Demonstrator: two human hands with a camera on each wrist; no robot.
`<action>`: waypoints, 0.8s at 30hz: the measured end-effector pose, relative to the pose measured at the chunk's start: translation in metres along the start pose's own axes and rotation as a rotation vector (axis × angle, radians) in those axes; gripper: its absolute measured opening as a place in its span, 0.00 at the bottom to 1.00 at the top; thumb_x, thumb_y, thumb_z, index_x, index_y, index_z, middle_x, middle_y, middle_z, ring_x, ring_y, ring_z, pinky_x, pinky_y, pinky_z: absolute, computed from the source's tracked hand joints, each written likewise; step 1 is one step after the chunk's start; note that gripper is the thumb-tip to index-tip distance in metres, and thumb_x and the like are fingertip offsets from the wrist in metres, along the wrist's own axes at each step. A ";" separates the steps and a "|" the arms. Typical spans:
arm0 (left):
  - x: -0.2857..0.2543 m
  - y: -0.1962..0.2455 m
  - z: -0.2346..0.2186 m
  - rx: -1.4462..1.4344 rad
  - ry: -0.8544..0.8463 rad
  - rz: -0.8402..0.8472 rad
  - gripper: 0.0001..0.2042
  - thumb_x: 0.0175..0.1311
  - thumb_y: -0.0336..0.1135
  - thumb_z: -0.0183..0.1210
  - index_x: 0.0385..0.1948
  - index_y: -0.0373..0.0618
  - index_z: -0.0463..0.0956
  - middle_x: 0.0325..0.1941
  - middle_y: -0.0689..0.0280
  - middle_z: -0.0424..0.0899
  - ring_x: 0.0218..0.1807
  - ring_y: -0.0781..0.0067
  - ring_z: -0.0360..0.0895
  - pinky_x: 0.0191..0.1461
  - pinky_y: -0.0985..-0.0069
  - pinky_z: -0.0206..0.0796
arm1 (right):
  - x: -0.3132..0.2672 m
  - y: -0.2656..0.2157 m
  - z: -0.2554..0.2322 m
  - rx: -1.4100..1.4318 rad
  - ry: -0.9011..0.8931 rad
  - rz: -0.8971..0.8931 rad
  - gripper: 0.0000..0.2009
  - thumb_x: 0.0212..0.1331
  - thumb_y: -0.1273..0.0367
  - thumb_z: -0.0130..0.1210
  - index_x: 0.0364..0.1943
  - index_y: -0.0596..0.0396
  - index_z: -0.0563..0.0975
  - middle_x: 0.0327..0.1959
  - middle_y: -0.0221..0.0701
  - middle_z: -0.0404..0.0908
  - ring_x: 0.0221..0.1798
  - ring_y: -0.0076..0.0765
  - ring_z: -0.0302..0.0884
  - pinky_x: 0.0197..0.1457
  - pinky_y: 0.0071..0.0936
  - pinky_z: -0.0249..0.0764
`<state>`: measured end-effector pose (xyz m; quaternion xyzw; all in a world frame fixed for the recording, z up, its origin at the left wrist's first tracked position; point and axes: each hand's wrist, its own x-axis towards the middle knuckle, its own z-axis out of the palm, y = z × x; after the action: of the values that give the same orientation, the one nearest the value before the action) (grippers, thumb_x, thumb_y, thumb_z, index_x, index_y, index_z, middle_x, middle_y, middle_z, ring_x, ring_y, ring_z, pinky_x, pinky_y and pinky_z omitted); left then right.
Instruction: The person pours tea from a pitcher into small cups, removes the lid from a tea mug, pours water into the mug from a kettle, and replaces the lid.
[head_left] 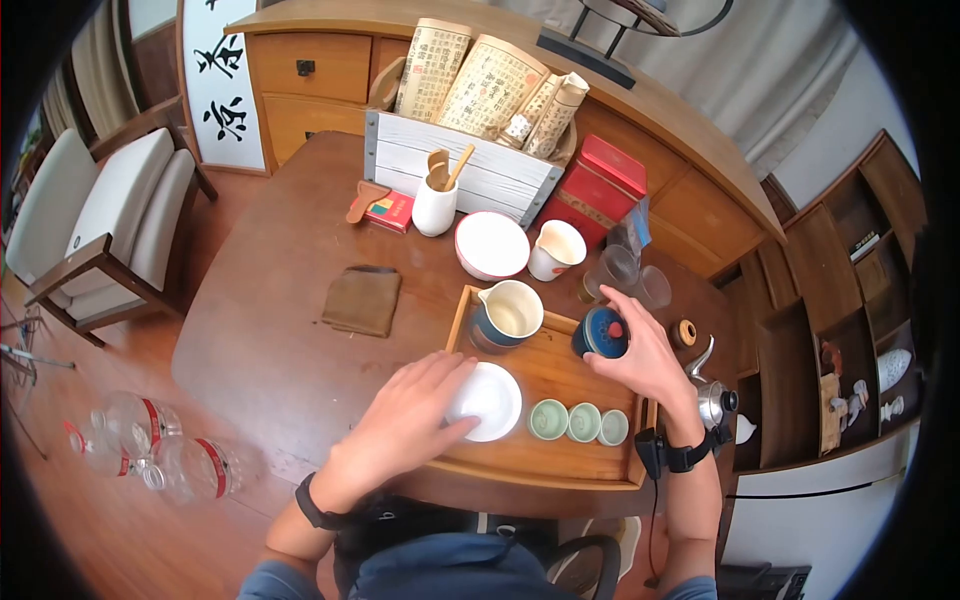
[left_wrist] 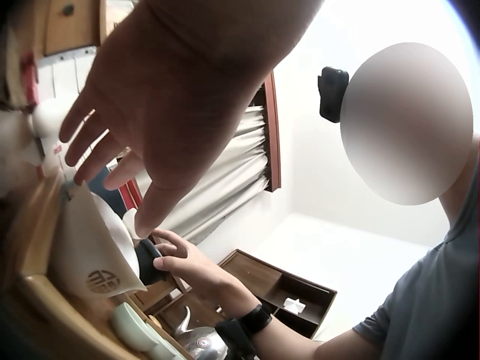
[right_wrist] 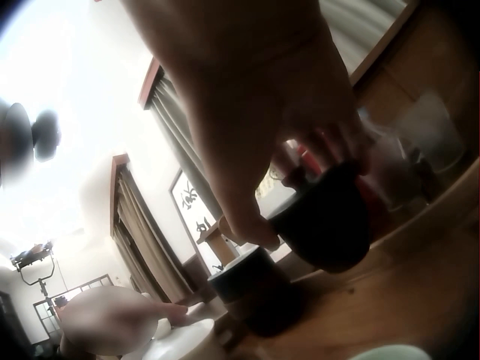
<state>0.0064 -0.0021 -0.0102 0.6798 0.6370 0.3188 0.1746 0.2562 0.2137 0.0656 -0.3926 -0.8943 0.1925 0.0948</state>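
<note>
My right hand (head_left: 648, 352) grips a small blue lidded cup (head_left: 600, 335) with a red knob, thumb on one side of the rim and fingers on the other. In the right wrist view the cup (right_wrist: 328, 225) shows dark, tilted over the wooden tray (head_left: 550, 468). My left hand (head_left: 410, 405) is beside a white bowl (head_left: 488, 400), fingers spread loosely at its rim. The left wrist view shows a brown seal mark on this bowl (left_wrist: 90, 255). A blue-and-cream pitcher (head_left: 508, 315) stands behind the bowl, and several pale green cups (head_left: 583, 422) line the tray's front.
Behind the tray are a white bowl with a red rim (head_left: 491, 246), a white cup (head_left: 556, 250), clear glasses (head_left: 612, 272) and a red tin (head_left: 600, 185). A folded brown cloth (head_left: 362, 300) lies left. A metal kettle (head_left: 712, 400) stands right of the tray.
</note>
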 end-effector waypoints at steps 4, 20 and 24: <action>0.001 0.000 0.002 0.011 -0.006 0.000 0.32 0.70 0.48 0.64 0.71 0.40 0.70 0.72 0.47 0.75 0.75 0.43 0.69 0.78 0.54 0.60 | 0.010 -0.024 -0.017 0.051 0.054 -0.093 0.45 0.45 0.66 0.72 0.74 0.53 0.68 0.56 0.42 0.78 0.58 0.44 0.79 0.67 0.38 0.74; -0.001 0.002 -0.008 0.016 0.045 -0.015 0.30 0.72 0.47 0.63 0.70 0.40 0.70 0.71 0.50 0.76 0.75 0.44 0.69 0.78 0.54 0.61 | 0.059 -0.068 0.037 0.069 -0.103 -0.310 0.44 0.48 0.66 0.71 0.74 0.56 0.66 0.54 0.44 0.78 0.54 0.48 0.82 0.61 0.43 0.78; -0.001 0.001 -0.006 0.024 0.051 0.003 0.30 0.72 0.47 0.62 0.70 0.40 0.70 0.71 0.50 0.76 0.75 0.44 0.69 0.78 0.54 0.61 | 0.059 -0.067 0.043 0.013 -0.093 -0.318 0.44 0.48 0.65 0.71 0.74 0.55 0.66 0.53 0.43 0.78 0.55 0.48 0.81 0.62 0.44 0.77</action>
<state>0.0033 -0.0039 -0.0056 0.6746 0.6439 0.3285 0.1497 0.1579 0.2042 0.0558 -0.2362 -0.9473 0.1990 0.0853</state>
